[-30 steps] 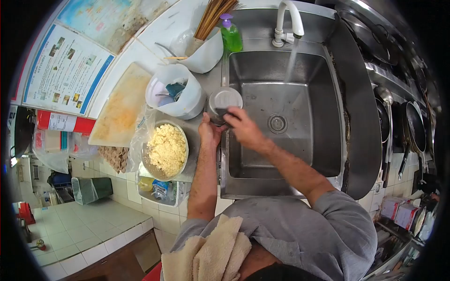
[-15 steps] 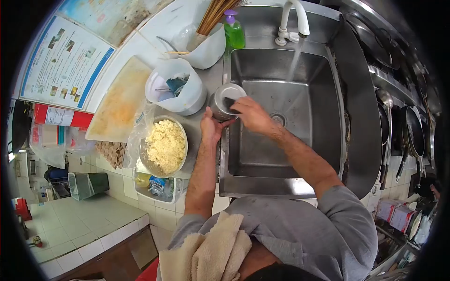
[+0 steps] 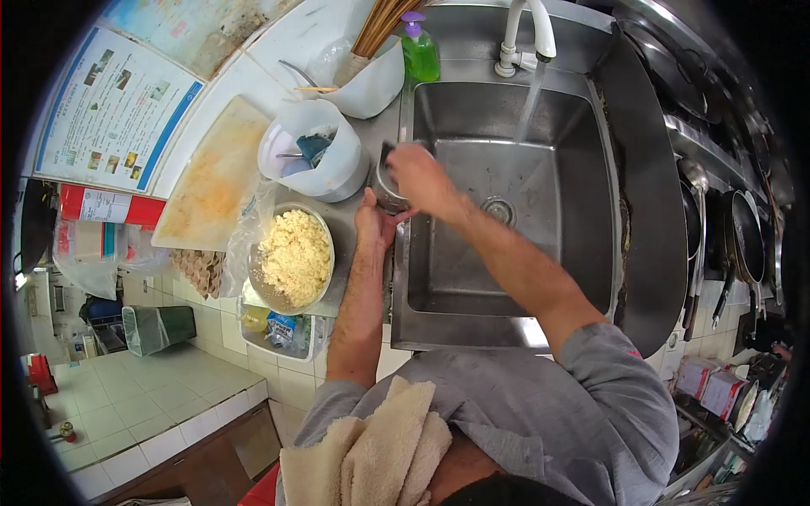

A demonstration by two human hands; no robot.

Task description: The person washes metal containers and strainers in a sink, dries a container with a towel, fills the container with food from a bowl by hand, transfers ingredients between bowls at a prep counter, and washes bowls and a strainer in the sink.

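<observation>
My left hand (image 3: 374, 221) grips the side of a round metal container (image 3: 388, 196) at the left edge of the sink. Over the container's top lies my right hand (image 3: 419, 177), its fingers closed on a dark scrubbing pad (image 3: 386, 154) that only partly shows. Much of the container is hidden by that hand. Just left of my left hand stands a bowl (image 3: 330, 268) of crumbly pale-yellow food (image 3: 295, 257). Behind it is a white plastic tub (image 3: 342, 173) with a blue-green cloth or pad inside.
Water runs from the white faucet (image 3: 544, 38) into the steel sink (image 3: 498, 253). A green soap bottle (image 3: 420, 57) and a white container (image 3: 375, 88) with a stick brush stand at the back. A stained cutting board (image 3: 211, 181) leans left. Pans (image 3: 742, 236) hang right.
My right hand has moved left across the container with the dark pad, now covering more of it. My left hand keeps its grip, and the container has shifted slightly left.
</observation>
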